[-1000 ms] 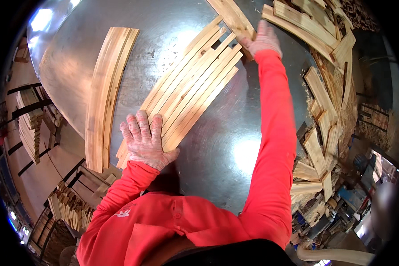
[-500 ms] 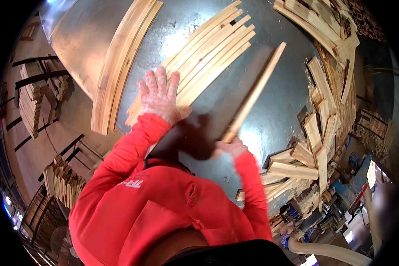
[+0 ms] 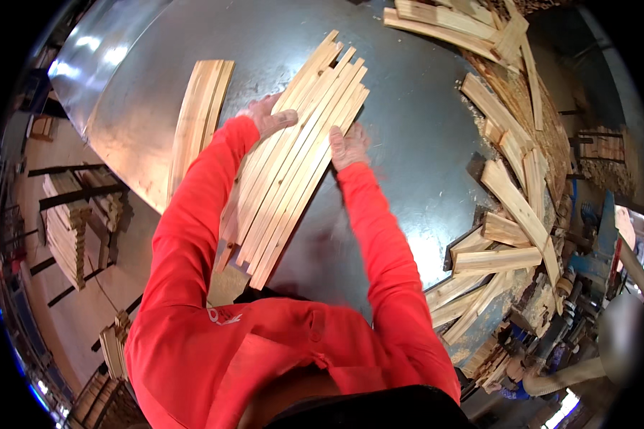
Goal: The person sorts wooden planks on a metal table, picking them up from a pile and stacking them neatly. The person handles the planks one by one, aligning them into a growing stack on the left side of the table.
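Several long, pale wooden strips (image 3: 300,143) lie side by side in a slanted bundle on the grey metal table (image 3: 422,207), their ends uneven. My left hand (image 3: 268,119) grips the bundle's left edge, thumb over the top, and its fingers are partly hidden at the side. Across from it, my right hand (image 3: 349,146) holds the right edge, thumb on the outermost strip and fingers down along the outer side. The bundle is squeezed between both hands.
Left of the bundle lies a stack of curved wooden boards (image 3: 202,107). Loose offcuts (image 3: 508,193) are heaped along the table's right side, with more boards (image 3: 444,25) at the far right. Racks of stacked wood (image 3: 68,229) stand on the floor at left; machinery (image 3: 590,250) is at right.
My right hand has brought a separate strip from the right to the bundle. My left hand has gone from lying spread on top to gripping the left edge. The view has shifted.
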### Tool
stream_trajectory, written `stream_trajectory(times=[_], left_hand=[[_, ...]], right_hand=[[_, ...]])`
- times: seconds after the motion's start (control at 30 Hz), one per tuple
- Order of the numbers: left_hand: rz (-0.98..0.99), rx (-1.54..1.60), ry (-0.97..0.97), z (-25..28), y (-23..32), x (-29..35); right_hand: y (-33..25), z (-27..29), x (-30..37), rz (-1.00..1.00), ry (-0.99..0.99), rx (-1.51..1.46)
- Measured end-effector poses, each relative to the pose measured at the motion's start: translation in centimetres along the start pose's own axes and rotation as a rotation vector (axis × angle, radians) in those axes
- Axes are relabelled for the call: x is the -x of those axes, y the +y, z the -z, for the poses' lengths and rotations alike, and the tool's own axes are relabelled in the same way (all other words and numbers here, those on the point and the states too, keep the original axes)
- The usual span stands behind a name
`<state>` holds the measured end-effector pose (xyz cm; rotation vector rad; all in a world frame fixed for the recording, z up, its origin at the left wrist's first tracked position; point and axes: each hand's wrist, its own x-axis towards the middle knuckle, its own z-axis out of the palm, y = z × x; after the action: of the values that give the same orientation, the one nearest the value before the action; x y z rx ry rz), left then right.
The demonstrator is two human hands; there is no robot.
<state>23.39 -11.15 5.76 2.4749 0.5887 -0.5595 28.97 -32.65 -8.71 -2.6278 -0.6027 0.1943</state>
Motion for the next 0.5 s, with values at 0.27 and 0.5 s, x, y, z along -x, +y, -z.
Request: stream_trajectory(times=[0.27, 0.5], left_hand=[[-0.426, 1.111, -0.042, -1.1, -2.1, -2.3], [-1.302, 1.255, 0.06, 19.0, 7.3, -3.4]], right_hand=[[-5.1, 4.8, -2.0, 0.087, 0.134, -1.889], [-6.6, 23.7, -12.5, 0.449, 0.097, -1.88]])
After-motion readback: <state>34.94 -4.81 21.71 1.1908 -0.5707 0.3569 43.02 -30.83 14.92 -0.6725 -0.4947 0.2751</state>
